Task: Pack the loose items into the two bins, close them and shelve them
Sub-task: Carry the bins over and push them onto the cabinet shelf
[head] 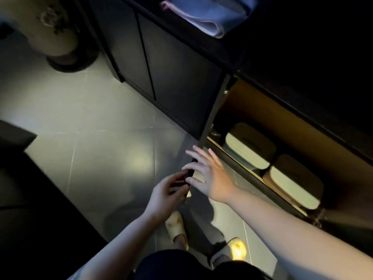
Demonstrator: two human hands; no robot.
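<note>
Two lidded pale bins stand side by side on the low shelf inside the open cabinet: one bin (249, 147) further in, the other bin (295, 187) nearer to me. The dark cabinet door (212, 118) stands open and shows edge-on. My left hand (167, 196) grips the door's free edge, fingers curled round it. Just beyond, my right hand (210, 174) lies with straight, spread fingers against the same edge, between the door and the shelf opening.
Closed dark cabinet doors (161, 63) run to the left of the open one. Folded towels (203, 15) lie on top of the cabinet. A large pale vase (46, 31) stands on the tiled floor at upper left. My slippered feet (175, 227) are below the hands. Dark furniture (30, 199) fills the left.
</note>
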